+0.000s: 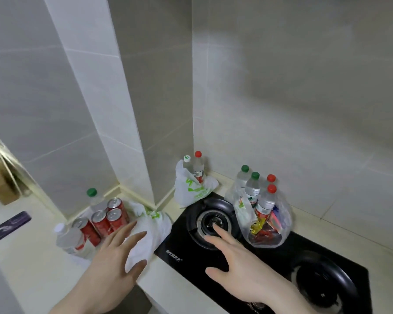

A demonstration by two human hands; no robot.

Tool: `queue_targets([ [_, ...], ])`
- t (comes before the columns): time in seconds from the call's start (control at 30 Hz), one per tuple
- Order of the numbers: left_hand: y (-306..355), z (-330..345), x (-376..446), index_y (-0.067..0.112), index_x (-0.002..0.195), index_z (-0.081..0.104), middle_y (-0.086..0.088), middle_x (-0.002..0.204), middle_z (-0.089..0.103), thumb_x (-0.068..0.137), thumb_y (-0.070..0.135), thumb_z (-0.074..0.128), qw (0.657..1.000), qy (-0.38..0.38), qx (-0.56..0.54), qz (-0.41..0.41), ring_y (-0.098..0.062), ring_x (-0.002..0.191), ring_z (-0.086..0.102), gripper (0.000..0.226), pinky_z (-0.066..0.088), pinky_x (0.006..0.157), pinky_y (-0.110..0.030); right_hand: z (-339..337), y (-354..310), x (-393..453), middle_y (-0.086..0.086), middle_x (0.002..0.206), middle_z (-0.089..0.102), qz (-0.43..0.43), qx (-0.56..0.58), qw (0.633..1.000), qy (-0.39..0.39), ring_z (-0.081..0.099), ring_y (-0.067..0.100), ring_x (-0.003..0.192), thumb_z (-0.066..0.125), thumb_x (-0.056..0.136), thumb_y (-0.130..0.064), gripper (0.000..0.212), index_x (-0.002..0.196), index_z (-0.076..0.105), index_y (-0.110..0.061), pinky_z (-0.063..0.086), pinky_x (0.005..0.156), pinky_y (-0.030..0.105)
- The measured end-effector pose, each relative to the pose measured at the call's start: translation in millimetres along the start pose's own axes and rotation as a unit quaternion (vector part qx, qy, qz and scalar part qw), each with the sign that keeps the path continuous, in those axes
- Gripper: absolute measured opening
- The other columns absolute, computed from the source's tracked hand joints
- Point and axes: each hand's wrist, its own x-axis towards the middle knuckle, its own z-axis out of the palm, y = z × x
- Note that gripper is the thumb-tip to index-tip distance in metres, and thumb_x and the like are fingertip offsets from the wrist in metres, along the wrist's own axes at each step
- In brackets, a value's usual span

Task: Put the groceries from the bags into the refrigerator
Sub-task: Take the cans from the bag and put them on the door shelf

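**1 head-worn view, looking forward and down**

Only 1 camera, worn on the head, wide-angle, with straight wall edges bowed toward the frame borders. Aimed forward and down into a tiled kitchen corner (192, 109), from above the counter (32, 257) and close to its front edge. Near enough for both hands to enter from the bottom: left hand (114, 257) low and left of centre, right hand (243, 264) low and right of centre, over the black gas hob (281, 250). Wall tiles across the upper two thirds, countertop and hob across the lower third. No 2nd view, so no shared part of the scene.
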Motion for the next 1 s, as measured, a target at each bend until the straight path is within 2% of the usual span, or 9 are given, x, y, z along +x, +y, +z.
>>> queue_targets([
  [0.07,-18,-8,9,0.042,0.146,0.046,0.019,0.162,0.023,0.079,0.068,0.045,1.000,-0.010,0.015,-0.012,-0.013,0.150,0.023,0.072,0.024,0.119,-0.032,6,-7,18,-0.036,0.164,-0.010,0.000,-0.002,1.000,-0.003,0.005,0.007,0.158,0.059,0.097,-0.054,0.075,0.160,0.018,-0.049,0.019,0.128,0.035],
  [0.2,-62,-30,34,0.041,0.149,0.043,0.022,0.162,0.017,0.078,0.070,0.041,1.000,-0.019,0.016,-0.012,-0.011,0.152,0.015,0.076,0.014,0.119,-0.025,27,-28,64,-0.035,0.164,-0.007,-0.001,0.001,1.000,-0.010,0.007,-0.001,0.155,0.059,0.098,-0.050,0.072,0.160,0.022,-0.046,0.017,0.124,0.024],
  [0.3,-103,-48,51,0.041,0.152,0.038,0.022,0.162,0.018,0.086,0.057,0.052,0.999,-0.034,0.019,-0.020,-0.012,0.150,0.021,0.069,0.023,0.119,-0.030,47,-55,105,-0.030,0.166,-0.003,-0.001,0.006,1.000,-0.008,0.012,-0.001,0.155,0.060,0.098,-0.047,0.072,0.161,0.025,-0.042,0.017,0.119,0.019],
  [0.37,-133,-55,62,0.040,0.150,0.041,0.019,0.161,0.024,0.084,0.059,0.048,0.999,-0.039,0.027,-0.022,-0.015,0.149,0.026,0.068,0.028,0.118,-0.033,62,-73,134,-0.025,0.169,-0.001,-0.004,0.005,1.000,-0.010,0.015,0.001,0.155,0.060,0.098,-0.047,0.072,0.161,0.025,-0.040,0.020,0.119,0.019],
  [0.5,-177,-64,88,0.035,0.149,0.044,0.006,0.163,0.030,0.088,0.052,0.056,0.996,-0.076,0.036,-0.019,-0.018,0.151,0.025,0.064,0.025,0.117,-0.027,94,-103,190,-0.017,0.171,0.001,-0.005,-0.010,1.000,-0.014,0.013,0.008,0.157,0.059,0.098,-0.043,0.073,0.162,0.023,-0.036,0.022,0.124,0.027],
  [0.7,-207,-80,141,0.038,0.147,0.042,0.015,0.154,0.035,0.089,0.033,0.060,0.987,-0.153,0.048,0.033,-0.012,0.143,0.038,0.062,0.033,0.107,-0.021,135,-139,261,-0.012,0.171,0.005,0.000,-0.024,1.000,-0.009,0.016,0.017,0.157,0.057,0.101,-0.036,0.071,0.162,0.021,-0.032,0.024,0.124,0.035],
  [0.8,-228,-67,165,0.041,0.135,0.051,0.017,0.142,0.045,0.079,0.040,0.059,0.975,-0.207,0.074,0.034,-0.014,0.131,0.050,0.057,0.043,0.099,-0.026,153,-146,291,-0.007,0.171,0.010,0.006,-0.040,0.999,-0.005,0.020,0.024,0.155,0.059,0.100,-0.031,0.072,0.162,0.023,-0.030,0.029,0.123,0.039],
  [0.87,-240,-56,175,0.043,0.117,0.056,0.020,0.128,0.049,0.079,0.044,0.057,0.968,-0.235,0.087,0.029,-0.013,0.120,0.056,0.039,0.048,0.092,-0.030,163,-149,311,-0.003,0.170,0.015,0.008,-0.055,0.998,0.001,0.024,0.029,0.153,0.060,0.098,-0.028,0.070,0.160,0.027,-0.028,0.030,0.122,0.042],
  [1.0,-251,-41,184,0.037,0.107,0.059,0.014,0.120,0.050,0.081,0.045,0.053,0.955,-0.268,0.122,0.026,-0.017,0.109,0.061,0.028,0.047,0.077,-0.032,181,-152,339,-0.001,0.164,0.028,0.015,-0.063,0.998,0.019,0.033,0.032,0.147,0.057,0.100,-0.034,0.059,0.155,0.037,-0.025,0.033,0.119,0.046],
])
